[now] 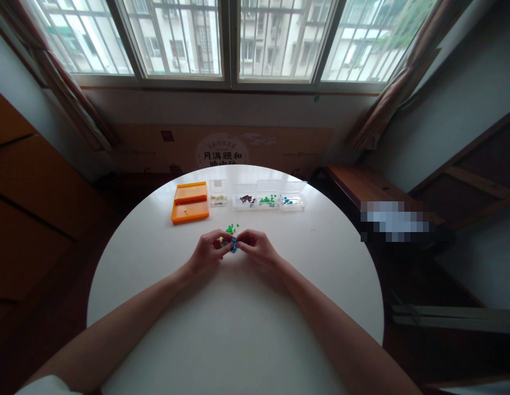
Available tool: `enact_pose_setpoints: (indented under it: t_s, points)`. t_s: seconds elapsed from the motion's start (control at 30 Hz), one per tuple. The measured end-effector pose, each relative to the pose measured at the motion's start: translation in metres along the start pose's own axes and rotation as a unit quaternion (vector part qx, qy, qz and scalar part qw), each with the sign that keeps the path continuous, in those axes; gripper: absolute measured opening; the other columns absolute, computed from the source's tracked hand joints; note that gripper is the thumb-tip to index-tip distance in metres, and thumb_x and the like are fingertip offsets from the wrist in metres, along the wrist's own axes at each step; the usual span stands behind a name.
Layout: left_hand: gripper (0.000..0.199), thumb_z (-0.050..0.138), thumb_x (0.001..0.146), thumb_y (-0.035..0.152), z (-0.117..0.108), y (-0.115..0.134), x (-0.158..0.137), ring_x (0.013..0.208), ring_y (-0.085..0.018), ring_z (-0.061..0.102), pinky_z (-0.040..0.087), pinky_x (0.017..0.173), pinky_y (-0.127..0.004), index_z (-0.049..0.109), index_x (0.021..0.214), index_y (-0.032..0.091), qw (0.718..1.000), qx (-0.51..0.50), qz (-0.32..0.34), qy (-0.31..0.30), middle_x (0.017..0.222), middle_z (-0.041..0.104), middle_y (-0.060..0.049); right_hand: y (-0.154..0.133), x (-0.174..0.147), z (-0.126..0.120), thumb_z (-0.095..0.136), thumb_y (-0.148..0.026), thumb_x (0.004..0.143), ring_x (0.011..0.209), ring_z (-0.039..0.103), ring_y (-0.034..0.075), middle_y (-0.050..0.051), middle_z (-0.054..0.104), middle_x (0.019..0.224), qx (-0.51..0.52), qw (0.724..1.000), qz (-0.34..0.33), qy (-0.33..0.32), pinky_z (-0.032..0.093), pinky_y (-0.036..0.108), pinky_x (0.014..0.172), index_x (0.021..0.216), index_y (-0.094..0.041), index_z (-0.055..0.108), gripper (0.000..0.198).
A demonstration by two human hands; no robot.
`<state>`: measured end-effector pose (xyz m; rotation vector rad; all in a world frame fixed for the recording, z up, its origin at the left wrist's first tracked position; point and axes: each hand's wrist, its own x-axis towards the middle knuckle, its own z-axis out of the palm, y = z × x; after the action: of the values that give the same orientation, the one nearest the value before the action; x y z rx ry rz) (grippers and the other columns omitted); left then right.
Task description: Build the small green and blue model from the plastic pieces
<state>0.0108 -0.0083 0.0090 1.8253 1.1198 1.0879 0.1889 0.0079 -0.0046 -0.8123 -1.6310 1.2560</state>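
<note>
Apparently at assembly: left hand [206, 250] and right hand [258, 249], nearly closed, pinch blue pieces [234, 245]; next press likely needs careful alignment

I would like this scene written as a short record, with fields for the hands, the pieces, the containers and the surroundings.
Hands: left hand and right hand meet at a small blue cluster; exact grip too small to tell
Loose pieces: green pieces, just beyond the hands
Tray: orange tray, with a few yellowish pieces
Boxes: clear boxes holding, left to right, cream, dark, green and blue pieces
Surface: white table
Background: barred window
</note>
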Motion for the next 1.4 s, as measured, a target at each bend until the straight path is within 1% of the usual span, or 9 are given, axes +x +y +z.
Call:
enact_pose_setpoints:
  t_s: [0.13, 0.3, 0.43, 0.67, 0.87, 1.03, 1.23, 1.4]
  points:
    - [0.022, 0.062, 0.076, 0.031, -0.0004, -0.0001, 0.0, 0.043, -0.006, 0.051, 0.043, 0.036, -0.015, 0.062, 0.083, 0.011, 1.0, -0.007, -0.003, -0.003, 0.07, 0.062, -0.004, -0.0008, -0.0007, 0.0002, 0.064, -0.034, 0.073, 0.069, 0.061, 0.014, 0.005, 0.066, 0.076, -0.006, 1.0, -0.001, 0.001, 0.048, 0.026, 0.066, 0.083, -0.013, 0.064, 0.024]
    - [0.021, 0.063, 0.076, 0.032, -0.0006, 0.0006, 0.0001, 0.044, -0.007, 0.053, 0.045, 0.039, -0.016, 0.062, 0.081, 0.011, 1.0, -0.001, 0.001, 0.006, 0.068, 0.062, -0.004, -0.0017, -0.0011, 0.0006, 0.063, -0.035, 0.075, 0.073, 0.062, 0.016, 0.007, 0.067, 0.081, -0.005, 1.0, 0.001, -0.012, 0.049, 0.027, 0.068, 0.087, -0.013, 0.065, 0.025]
    - [0.023, 0.063, 0.076, 0.033, -0.0004, 0.0014, 0.0002, 0.044, -0.007, 0.054, 0.044, 0.039, -0.016, 0.063, 0.08, 0.011, 1.0, 0.0, 0.006, 0.008, 0.067, 0.062, -0.003, -0.002, -0.001, 0.0009, 0.062, -0.034, 0.076, 0.071, 0.062, 0.016, 0.007, 0.067, 0.079, -0.008, 1.0, 0.0, -0.009, 0.048, 0.027, 0.067, 0.085, -0.012, 0.066, 0.024]
    - [0.023, 0.063, 0.076, 0.03, -0.0001, 0.0004, 0.0, 0.046, -0.007, 0.055, 0.046, 0.04, -0.016, 0.062, 0.09, 0.011, 1.0, -0.01, 0.011, 0.006, 0.076, 0.064, -0.005, -0.0014, -0.0018, 0.0007, 0.06, -0.033, 0.077, 0.069, 0.061, 0.015, 0.007, 0.067, 0.077, -0.031, 1.0, 0.002, -0.002, 0.047, 0.026, 0.064, 0.084, -0.012, 0.066, 0.023]
    - [0.02, 0.062, 0.076, 0.027, -0.0006, 0.0003, -0.0005, 0.046, -0.007, 0.055, 0.044, 0.039, -0.015, 0.063, 0.088, 0.011, 1.0, -0.001, 0.014, 0.003, 0.074, 0.063, -0.005, -0.0034, -0.0017, 0.0005, 0.059, -0.034, 0.077, 0.068, 0.061, 0.015, 0.007, 0.067, 0.076, -0.045, 0.999, 0.006, -0.004, 0.046, 0.025, 0.062, 0.083, -0.011, 0.067, 0.024]
    - [0.019, 0.062, 0.076, 0.027, -0.0001, 0.0009, -0.0007, 0.045, -0.007, 0.055, 0.042, 0.039, -0.014, 0.064, 0.085, 0.011, 1.0, 0.006, 0.006, 0.007, 0.066, 0.063, -0.004, -0.0053, -0.0021, 0.0008, 0.059, -0.035, 0.077, 0.068, 0.061, 0.015, 0.007, 0.067, 0.076, -0.04, 0.999, 0.002, -0.006, 0.046, 0.025, 0.063, 0.084, -0.011, 0.067, 0.025]
    - [0.016, 0.062, 0.074, 0.022, 0.0008, 0.0048, -0.001, 0.041, -0.007, 0.052, 0.038, 0.038, -0.013, 0.064, 0.083, 0.01, 1.0, 0.008, -0.008, 0.011, 0.053, 0.058, 0.0, -0.0083, -0.0027, 0.0017, 0.061, -0.036, 0.076, 0.069, 0.061, 0.015, 0.007, 0.067, 0.076, -0.038, 0.999, 0.004, -0.011, 0.047, 0.026, 0.063, 0.083, -0.011, 0.067, 0.027]
    - [0.013, 0.059, 0.074, 0.019, 0.0007, 0.0047, -0.0011, 0.041, -0.006, 0.049, 0.037, 0.038, -0.013, 0.065, 0.082, 0.01, 1.0, 0.017, 0.0, 0.01, 0.052, 0.056, 0.001, -0.0098, -0.0033, 0.0025, 0.061, -0.038, 0.076, 0.067, 0.059, 0.015, 0.006, 0.067, 0.075, -0.052, 0.999, 0.002, -0.015, 0.045, 0.025, 0.061, 0.082, -0.011, 0.067, 0.028]
